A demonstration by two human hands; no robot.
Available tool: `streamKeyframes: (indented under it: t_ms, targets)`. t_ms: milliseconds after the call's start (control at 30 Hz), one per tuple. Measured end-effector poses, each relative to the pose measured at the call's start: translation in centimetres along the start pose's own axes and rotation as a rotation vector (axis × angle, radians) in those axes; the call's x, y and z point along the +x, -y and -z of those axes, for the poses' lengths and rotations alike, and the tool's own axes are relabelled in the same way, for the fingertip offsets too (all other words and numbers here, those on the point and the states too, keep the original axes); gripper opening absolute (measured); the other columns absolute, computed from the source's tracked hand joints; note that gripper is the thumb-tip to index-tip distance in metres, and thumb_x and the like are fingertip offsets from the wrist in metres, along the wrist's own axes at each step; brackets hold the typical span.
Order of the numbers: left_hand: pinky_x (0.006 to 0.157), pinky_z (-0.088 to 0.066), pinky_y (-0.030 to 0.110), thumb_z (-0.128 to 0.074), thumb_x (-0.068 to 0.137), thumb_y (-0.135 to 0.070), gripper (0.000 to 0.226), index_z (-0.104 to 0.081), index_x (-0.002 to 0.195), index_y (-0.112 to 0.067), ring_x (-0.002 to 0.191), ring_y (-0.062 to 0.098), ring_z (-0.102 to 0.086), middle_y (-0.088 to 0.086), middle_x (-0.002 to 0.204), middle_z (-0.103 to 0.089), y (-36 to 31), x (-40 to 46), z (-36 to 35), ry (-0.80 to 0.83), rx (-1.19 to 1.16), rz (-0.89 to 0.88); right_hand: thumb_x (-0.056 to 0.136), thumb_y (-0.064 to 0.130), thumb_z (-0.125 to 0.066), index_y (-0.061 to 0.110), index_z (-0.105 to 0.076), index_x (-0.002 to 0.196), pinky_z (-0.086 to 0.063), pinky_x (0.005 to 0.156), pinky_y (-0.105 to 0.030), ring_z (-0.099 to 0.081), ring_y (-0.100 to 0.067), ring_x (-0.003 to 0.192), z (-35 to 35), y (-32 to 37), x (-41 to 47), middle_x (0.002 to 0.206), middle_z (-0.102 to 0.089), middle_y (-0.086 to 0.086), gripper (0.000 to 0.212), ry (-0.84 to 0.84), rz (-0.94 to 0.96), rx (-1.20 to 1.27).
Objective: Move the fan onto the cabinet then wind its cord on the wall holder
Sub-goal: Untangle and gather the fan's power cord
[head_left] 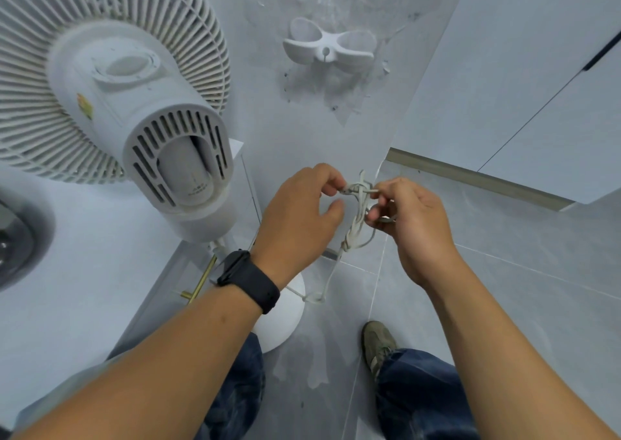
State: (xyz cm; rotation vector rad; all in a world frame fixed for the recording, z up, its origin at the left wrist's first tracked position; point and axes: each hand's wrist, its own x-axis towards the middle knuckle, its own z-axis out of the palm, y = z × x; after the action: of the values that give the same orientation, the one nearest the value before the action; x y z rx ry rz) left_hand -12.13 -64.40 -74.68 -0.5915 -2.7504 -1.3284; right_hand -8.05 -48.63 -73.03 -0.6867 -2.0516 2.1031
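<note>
The white fan (pixel 111 80) stands on the pale cabinet top (pixel 84 271) at the left, its grille and motor housing facing me. Its white cord (pixel 356 224) is bunched in a knotted bundle in front of the wall, and a strand hangs down from it toward the floor. My left hand (pixel 295 224), with a black watch on the wrist, pinches the top of the bundle. My right hand (pixel 410 224) grips the same bundle from the right. The white wall holder (pixel 327 48), with two loop-shaped arms, is fixed on the wall above my hands and carries no cord.
A dark round sink (pixel 16 234) lies at the far left of the cabinet top. A brass handle (pixel 201 278) shows on the cabinet front. A white round base (pixel 285 318) sits on the grey tiled floor by my shoe (pixel 378 342). White cupboard doors (pixel 537 87) fill the right.
</note>
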Motion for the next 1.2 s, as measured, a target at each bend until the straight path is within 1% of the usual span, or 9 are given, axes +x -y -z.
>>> streamKeyframes:
  t_ms: [133, 333, 400, 500, 667, 767, 867, 1000, 1200]
  targets:
    - [0.076, -0.046, 0.02, -0.067, 0.096, -0.028, 0.004, -0.064, 0.098, -0.03, 0.093, 0.008, -0.053, -0.012, 0.1, -0.055, -0.4, 0.0, 0.1, -0.046, 0.033, -0.054, 0.095, 0.008, -0.052, 0.008, -0.063, 0.074, -0.057, 0.082, -0.043, -0.056, -0.016, 0.062, 0.4, 0.2, -0.1, 0.061, -0.058, 0.004, 0.023, -0.013, 0.012, 0.006]
    - [0.072, -0.053, 0.038, -0.067, 0.088, -0.02, 0.008, -0.059, 0.09, -0.022, 0.084, 0.015, -0.059, -0.008, 0.089, -0.06, -0.6, -0.2, 0.0, -0.1, 0.079, -0.012, 0.096, 0.009, -0.055, 0.02, -0.064, 0.057, -0.055, 0.069, -0.028, -0.061, -0.014, 0.063, 0.1, 0.2, -0.5, 0.074, -0.067, -0.006, 0.041, 0.02, 0.078, -0.072]
    - [0.073, -0.055, 0.036, -0.069, 0.085, -0.015, 0.012, -0.057, 0.085, -0.019, 0.081, 0.016, -0.063, -0.005, 0.085, -0.064, -0.6, 0.1, 0.1, -0.124, 0.01, 0.054, 0.097, 0.008, -0.054, 0.016, -0.063, 0.061, -0.054, 0.066, -0.024, -0.063, -0.014, 0.064, -0.1, 0.2, -0.6, 0.076, -0.071, -0.008, 0.038, 0.028, 0.096, -0.081]
    - [0.062, -0.051, 0.022, -0.071, 0.085, -0.008, 0.016, -0.058, 0.081, -0.016, 0.071, 0.013, -0.063, -0.004, 0.077, -0.067, -0.7, 0.4, 0.5, -0.159, -0.08, 0.129, 0.097, 0.006, -0.052, 0.011, -0.059, 0.064, -0.054, 0.067, -0.026, -0.066, -0.014, 0.064, -0.1, 0.1, -0.5, 0.074, -0.074, -0.005, 0.034, 0.024, 0.098, -0.067]
    - [0.06, -0.047, 0.014, -0.076, 0.085, -0.018, 0.015, -0.063, 0.082, -0.023, 0.064, 0.001, -0.058, -0.01, 0.074, -0.065, -1.0, 0.7, 0.9, -0.109, -0.23, 0.215, 0.1, 0.01, -0.053, 0.014, -0.056, 0.065, -0.049, 0.072, -0.034, -0.065, -0.012, 0.06, 0.4, 0.2, 0.0, 0.066, -0.07, 0.0, 0.035, -0.019, 0.041, 0.013]
    - [0.061, -0.049, 0.02, -0.073, 0.087, -0.014, 0.014, -0.064, 0.086, -0.025, 0.061, 0.002, -0.055, -0.011, 0.075, -0.065, -0.8, 1.0, 0.9, -0.065, -0.335, 0.28, 0.1, 0.01, -0.053, 0.012, -0.054, 0.066, -0.048, 0.065, -0.024, -0.064, -0.009, 0.058, 0.6, 0.6, -0.1, 0.063, -0.069, 0.003, 0.034, -0.027, 0.044, 0.023]
    - [0.055, -0.044, 0.011, -0.06, 0.089, -0.004, 0.017, -0.066, 0.089, -0.02, 0.062, 0.003, -0.055, -0.001, 0.078, -0.063, -1.2, 1.2, 1.3, -0.021, -0.486, 0.405, 0.098, 0.005, -0.053, 0.013, -0.056, 0.063, -0.048, 0.06, -0.016, -0.064, -0.006, 0.059, 0.6, 0.8, -0.4, 0.065, -0.071, 0.003, 0.036, 0.005, 0.089, -0.037]
    - [0.05, -0.04, 0.008, -0.054, 0.089, 0.002, 0.027, -0.067, 0.083, -0.021, 0.057, -0.001, -0.052, -0.008, 0.072, -0.061, -1.3, 1.3, 1.4, 0.034, -0.548, 0.529, 0.089, 0.006, -0.059, 0.02, -0.067, 0.063, -0.052, 0.073, -0.031, -0.068, -0.014, 0.074, 1.0, 0.7, -0.7, 0.078, -0.077, -0.003, 0.03, 0.042, 0.178, -0.259]
    - [0.057, -0.047, 0.014, -0.058, 0.092, -0.003, 0.025, -0.068, 0.089, -0.026, 0.064, 0.006, -0.057, -0.007, 0.087, -0.065, -1.0, 1.1, 1.1, -0.031, -0.461, 0.387, 0.084, 0.003, -0.065, 0.009, -0.071, 0.07, -0.048, 0.065, -0.024, -0.063, -0.018, 0.074, 0.9, 0.4, -0.9, 0.079, -0.075, -0.012, 0.016, 0.09, 0.202, -0.333]
